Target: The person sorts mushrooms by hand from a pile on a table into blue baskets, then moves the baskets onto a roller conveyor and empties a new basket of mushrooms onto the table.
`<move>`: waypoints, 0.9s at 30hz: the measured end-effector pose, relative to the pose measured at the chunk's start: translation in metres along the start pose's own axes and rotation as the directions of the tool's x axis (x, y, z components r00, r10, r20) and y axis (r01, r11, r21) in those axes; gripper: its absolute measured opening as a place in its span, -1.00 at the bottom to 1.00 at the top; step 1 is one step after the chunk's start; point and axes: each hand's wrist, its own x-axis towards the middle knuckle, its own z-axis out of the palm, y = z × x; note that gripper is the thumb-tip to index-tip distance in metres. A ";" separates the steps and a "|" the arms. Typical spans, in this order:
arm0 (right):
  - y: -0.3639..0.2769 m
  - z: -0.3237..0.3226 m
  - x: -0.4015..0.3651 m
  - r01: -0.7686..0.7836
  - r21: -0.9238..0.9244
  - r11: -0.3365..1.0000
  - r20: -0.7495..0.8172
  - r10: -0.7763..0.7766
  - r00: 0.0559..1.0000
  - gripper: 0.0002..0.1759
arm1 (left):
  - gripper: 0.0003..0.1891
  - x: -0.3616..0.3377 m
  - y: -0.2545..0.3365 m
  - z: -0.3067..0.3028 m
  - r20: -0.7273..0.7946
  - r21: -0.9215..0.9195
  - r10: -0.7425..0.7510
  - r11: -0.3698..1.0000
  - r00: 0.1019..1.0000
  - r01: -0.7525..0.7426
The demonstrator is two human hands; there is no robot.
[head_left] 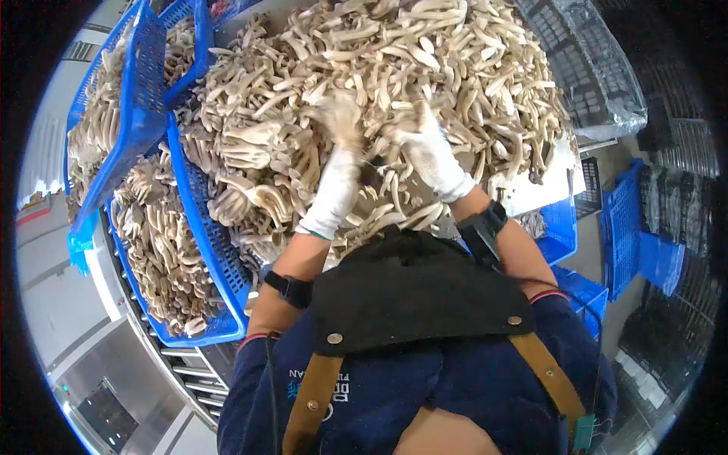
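A broad heap of long pale mushrooms (364, 68) with grey-brown caps covers the work table (535, 186). Both my hands wear white gloves with soiled fingertips. Over the middle of the heap is my left hand (341, 144), its fingers smeared by motion, so its grip cannot be made out. Just across from it, my right hand (432, 152) reaches into the mushrooms. Its fingers are bent inward, closed around what looks like a mushroom, partly hidden among the others. Loose mushrooms lie between and below my hands.
At left, a blue crate (182, 227) full of mushrooms stands on a roller conveyor (201, 383), with another filled blue crate (140, 91) tilted above it. A plastic-wrapped dark crate (588, 68) is at upper right. More blue crates (626, 227) stand at right.
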 end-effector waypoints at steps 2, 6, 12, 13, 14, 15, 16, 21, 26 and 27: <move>-0.007 0.012 0.006 -0.029 -0.156 0.987 -0.038 0.023 0.999 0.04 | -0.64 0.020 -0.026 -0.040 0.222 0.279 0.019 0.957 0.975 -0.082; -0.031 0.035 0.008 -0.050 -0.067 0.997 0.013 0.051 0.999 0.04 | -0.62 0.007 0.023 -0.014 0.155 -0.042 -0.066 0.996 0.986 0.073; -0.027 0.031 0.027 0.027 -0.199 0.980 0.027 -0.022 0.999 -0.23 | -0.56 0.007 0.042 -0.003 0.080 0.213 -0.049 0.976 0.996 0.031; -0.029 0.032 0.028 0.034 -0.324 0.946 -0.065 -0.058 0.996 -0.31 | -0.54 0.017 0.045 -0.007 0.051 -0.044 -0.030 0.998 0.998 0.032; -0.025 0.036 0.026 0.022 -0.232 0.972 -0.007 -0.024 1.000 -0.32 | -0.56 0.015 0.042 -0.011 0.138 0.249 -0.021 0.968 0.990 -0.014; -0.021 0.040 0.025 0.003 -0.138 0.990 0.049 0.004 0.999 -0.32 | -0.58 0.007 0.046 -0.004 0.223 0.516 -0.043 0.853 0.974 -0.080; -0.018 0.034 0.029 -0.015 -0.261 0.965 0.070 0.035 0.997 -0.30 | -0.59 0.006 0.038 0.001 0.212 0.498 0.037 0.856 0.977 -0.141; -0.044 0.001 0.067 0.218 -0.793 0.569 0.032 -0.317 0.948 -0.16 | -0.51 0.023 -0.002 -0.030 0.102 0.812 -0.075 0.582 0.992 -0.040; -0.014 0.072 0.081 0.325 -0.946 -0.005 0.305 0.334 0.892 -0.45 | -0.48 -0.056 -0.044 -0.052 -0.182 0.329 -0.134 0.925 0.974 0.189; 0.053 0.033 0.092 0.696 -0.718 0.015 0.675 0.258 0.691 -0.37 | -0.45 -0.057 -0.076 -0.075 -0.284 0.078 -0.104 0.988 0.953 0.131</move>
